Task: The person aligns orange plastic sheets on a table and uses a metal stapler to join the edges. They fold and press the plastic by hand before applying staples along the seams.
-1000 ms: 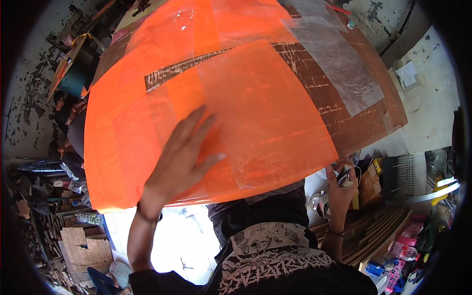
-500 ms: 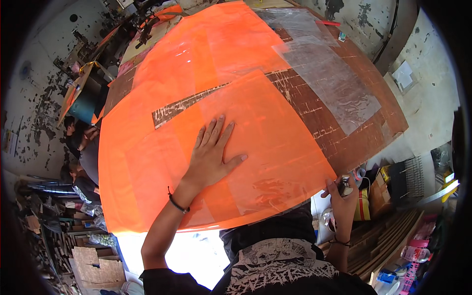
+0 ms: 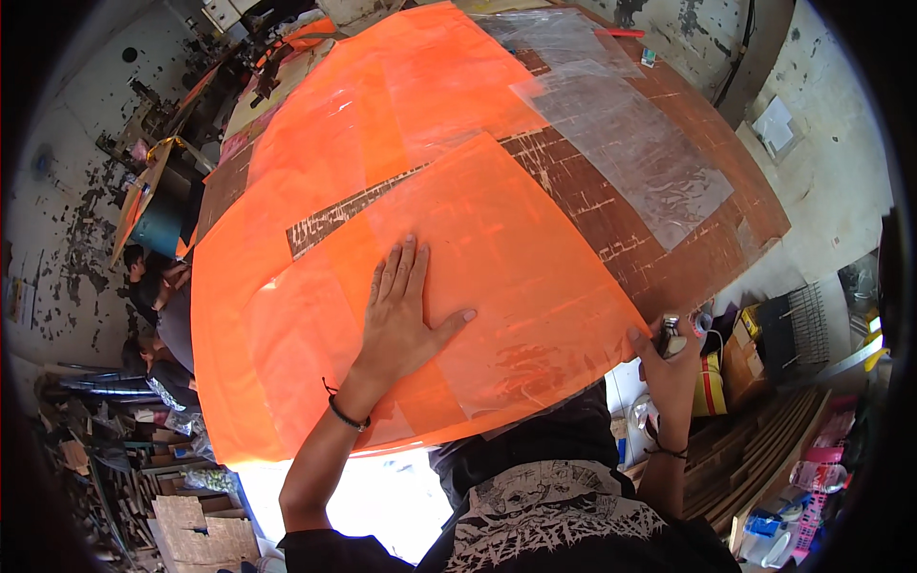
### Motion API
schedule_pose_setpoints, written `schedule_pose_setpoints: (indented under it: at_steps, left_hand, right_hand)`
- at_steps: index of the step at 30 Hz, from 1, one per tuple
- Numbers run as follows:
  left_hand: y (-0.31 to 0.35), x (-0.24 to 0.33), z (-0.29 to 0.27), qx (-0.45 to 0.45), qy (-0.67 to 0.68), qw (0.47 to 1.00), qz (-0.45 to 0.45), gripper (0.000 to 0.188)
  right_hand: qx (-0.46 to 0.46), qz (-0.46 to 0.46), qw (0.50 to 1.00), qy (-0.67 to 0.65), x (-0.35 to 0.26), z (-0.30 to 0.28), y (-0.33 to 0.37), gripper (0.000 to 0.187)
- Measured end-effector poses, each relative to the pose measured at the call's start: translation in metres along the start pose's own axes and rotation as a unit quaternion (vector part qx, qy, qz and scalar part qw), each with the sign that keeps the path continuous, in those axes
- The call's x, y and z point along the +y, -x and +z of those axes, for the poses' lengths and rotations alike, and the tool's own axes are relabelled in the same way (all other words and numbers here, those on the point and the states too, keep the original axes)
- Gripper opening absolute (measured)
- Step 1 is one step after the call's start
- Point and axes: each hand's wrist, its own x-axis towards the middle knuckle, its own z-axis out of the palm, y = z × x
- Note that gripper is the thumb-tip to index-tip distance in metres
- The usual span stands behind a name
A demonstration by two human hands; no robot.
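A large bright orange sheet (image 3: 224,372) covers the near part of the brown table. My left hand (image 3: 396,320) lies flat on it, fingers stretched and the thumb out to the side. Clear plastic (image 3: 516,372) with shiny wrinkles overlies the orange between this hand and the near edge. At the sheet's near right corner is my right hand (image 3: 671,375), fingers curled around a small silver metal tool (image 3: 670,334). Its exact kind is partly hidden by the fingers. The thumb is beside the corner; whether it touches cannot be made out.
Another orange piece (image 3: 458,76) lies farther back. Clear plastic strips (image 3: 630,134) rest on the brown tabletop (image 3: 735,224) at right. Two people (image 3: 158,286) sit at far left. Stacked boards (image 3: 755,458), a pink basket (image 3: 812,516) and boxes stand at lower right.
The view has shifted slightly. My left hand stays flat on the sheet with its fingers closer together, and my right hand keeps the metal tool by the corner.
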Motion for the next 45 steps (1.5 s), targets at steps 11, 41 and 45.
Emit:
schedule_pose_setpoints:
  at_steps: [11, 41, 45]
  left_hand:
    - [-0.006, 0.006, 0.009, 0.003, -0.032, 0.999, -0.013, 0.092]
    - [-0.014, 0.028, 0.030, 0.035, -0.045, 0.994, -0.093, 0.100]
    - [-0.014, 0.026, 0.031, 0.033, -0.045, 0.995, -0.088, 0.101]
  right_hand:
    - [0.009, -0.020, 0.999, -0.032, 0.005, 0.003, -0.006, 0.023]
    - [-0.091, 0.001, 0.996, 0.001, -0.006, -0.015, -0.022, 0.024]
    - [-0.108, 0.018, 0.994, 0.014, -0.004, -0.020, -0.024, 0.025]
